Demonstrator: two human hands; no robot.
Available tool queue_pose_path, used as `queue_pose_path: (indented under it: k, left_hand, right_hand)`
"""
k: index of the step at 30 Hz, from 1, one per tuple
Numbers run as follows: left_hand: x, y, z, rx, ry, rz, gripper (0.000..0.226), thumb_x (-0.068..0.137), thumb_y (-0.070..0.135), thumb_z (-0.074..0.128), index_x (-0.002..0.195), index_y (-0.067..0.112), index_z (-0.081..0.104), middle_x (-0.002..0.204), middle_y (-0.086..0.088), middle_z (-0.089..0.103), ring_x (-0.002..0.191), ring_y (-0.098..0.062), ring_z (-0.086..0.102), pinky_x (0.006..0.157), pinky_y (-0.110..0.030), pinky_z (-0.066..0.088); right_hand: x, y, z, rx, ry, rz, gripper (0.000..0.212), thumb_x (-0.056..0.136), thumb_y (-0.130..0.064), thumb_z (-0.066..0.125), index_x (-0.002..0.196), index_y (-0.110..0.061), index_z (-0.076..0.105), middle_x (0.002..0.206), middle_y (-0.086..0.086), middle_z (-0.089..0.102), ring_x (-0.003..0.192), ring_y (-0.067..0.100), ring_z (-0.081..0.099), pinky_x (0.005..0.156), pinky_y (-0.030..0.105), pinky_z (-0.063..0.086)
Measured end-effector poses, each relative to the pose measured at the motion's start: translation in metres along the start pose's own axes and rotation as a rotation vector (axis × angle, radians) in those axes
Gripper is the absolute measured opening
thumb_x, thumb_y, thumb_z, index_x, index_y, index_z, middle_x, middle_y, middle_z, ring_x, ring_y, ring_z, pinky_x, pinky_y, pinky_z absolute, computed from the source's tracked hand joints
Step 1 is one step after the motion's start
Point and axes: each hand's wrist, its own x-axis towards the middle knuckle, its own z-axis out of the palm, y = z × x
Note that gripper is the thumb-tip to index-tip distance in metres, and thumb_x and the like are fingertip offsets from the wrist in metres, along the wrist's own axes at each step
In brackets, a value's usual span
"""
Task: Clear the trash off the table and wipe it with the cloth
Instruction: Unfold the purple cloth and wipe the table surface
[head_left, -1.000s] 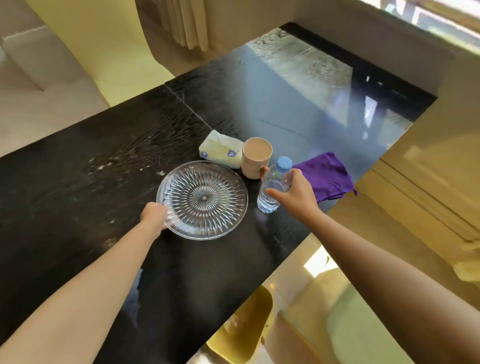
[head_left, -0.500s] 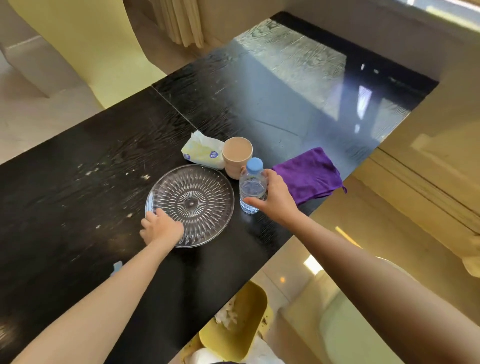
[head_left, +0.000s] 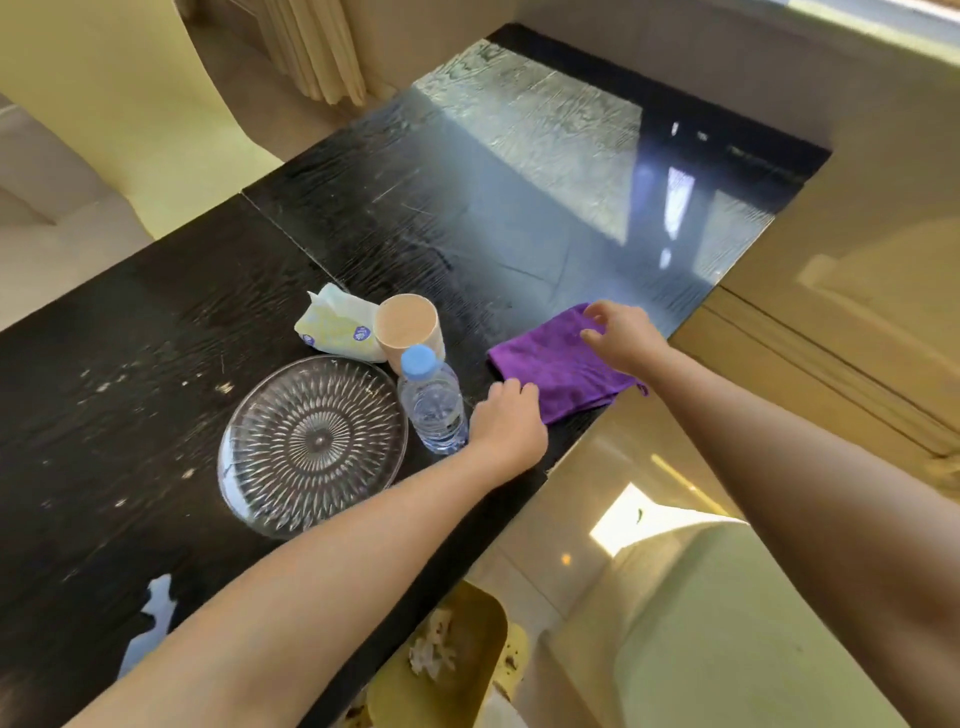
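A purple cloth (head_left: 558, 366) lies flat near the right edge of the black table (head_left: 156, 322). My left hand (head_left: 506, 418) rests on the cloth's near left corner with its fingers curled over the edge. At the cloth's far right corner, my right hand (head_left: 621, 338) pinches the fabric between thumb and fingers. Pale crumbs (head_left: 104, 387) are scattered over the table's left part. A pale blue-white scrap (head_left: 150, 618) lies near the front edge.
A clear glass plate (head_left: 311, 444), a small water bottle with a blue cap (head_left: 434, 408), a paper cup (head_left: 408, 330) and a tissue pack (head_left: 337, 327) stand left of the cloth. A yellow bin (head_left: 447, 654) holding crumpled trash sits on the floor below the table edge.
My left hand left the glass plate and crossed to the cloth's near corner. My right hand let go of the water bottle, which stands on the table, and moved onto the cloth.
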Motion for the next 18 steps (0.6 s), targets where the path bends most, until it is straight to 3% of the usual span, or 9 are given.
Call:
queue_pose_path:
  k: [6,10,12,14,18]
  left_hand:
    - [0.074,-0.007,0.018,-0.083,0.024,-0.202,0.061,0.090,0.016,0.042,0.147,0.013,0.021,0.156,-0.015,0.018,0.142,-0.032,0.018,0.111,-0.045,0.027]
    - [0.099,-0.015,0.035,-0.134,0.020,-0.326,0.065,0.094,0.019,0.041,0.151,0.015,0.008,0.160,-0.014,0.004,0.147,-0.029,0.006,0.114,-0.045,0.021]
    - [0.108,-0.013,0.040,-0.131,0.069,-0.333,0.062,0.096,0.020,0.039,0.150,0.015,0.010,0.159,-0.014,0.008,0.146,-0.029,0.012,0.113,-0.044,0.024]
    - [0.113,-0.011,0.041,-0.056,0.153,-0.311,0.056,0.096,0.018,0.040,0.148,0.013,0.018,0.153,-0.013,0.025,0.139,-0.029,0.026,0.107,-0.043,0.031]
    - [0.116,-0.008,0.037,0.007,0.284,-0.297,0.040,0.092,0.009,0.043,0.132,0.009,0.039,0.131,-0.014,0.046,0.121,-0.029,0.042,0.097,-0.037,0.039]
  right_hand:
    - [0.044,0.025,0.020,-0.170,-0.073,-0.031,0.048,0.093,-0.029,0.051,0.138,-0.014,0.044,0.136,0.017,0.053,0.128,0.038,0.040,0.106,0.045,0.037]
    - [0.067,0.033,0.036,-0.251,-0.067,-0.095,0.051,0.093,-0.028,0.050,0.141,-0.013,0.038,0.145,0.012,0.041,0.130,0.038,0.035,0.105,0.048,0.036]
    - [0.078,0.038,0.040,-0.253,-0.053,-0.112,0.051,0.095,-0.024,0.047,0.144,-0.014,0.035,0.149,0.009,0.037,0.132,0.037,0.032,0.105,0.048,0.034]
    - [0.085,0.043,0.042,-0.274,-0.047,-0.135,0.050,0.095,-0.022,0.046,0.144,-0.016,0.036,0.147,0.009,0.038,0.131,0.037,0.033,0.103,0.048,0.036]
    - [0.090,0.044,0.044,-0.323,0.029,-0.193,0.038,0.091,-0.018,0.051,0.128,-0.010,0.051,0.128,0.015,0.050,0.120,0.037,0.040,0.094,0.046,0.040]
